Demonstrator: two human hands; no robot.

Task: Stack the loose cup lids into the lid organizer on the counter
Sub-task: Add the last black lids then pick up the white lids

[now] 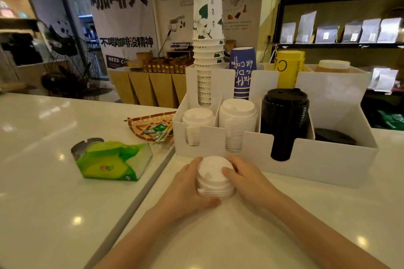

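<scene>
Both hands, left (185, 183) and right (247, 179), have fingers gripping a loose lid stack (215, 178) on the surface; the organizer (323, 159) already holds several stacks.

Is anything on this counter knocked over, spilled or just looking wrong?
Nothing is spilled or broken. The one thing out of place is a short stack of white lids, standing on the counter in front of the organizer instead of in a slot, with the left hand and right hand cupped around it.
</scene>
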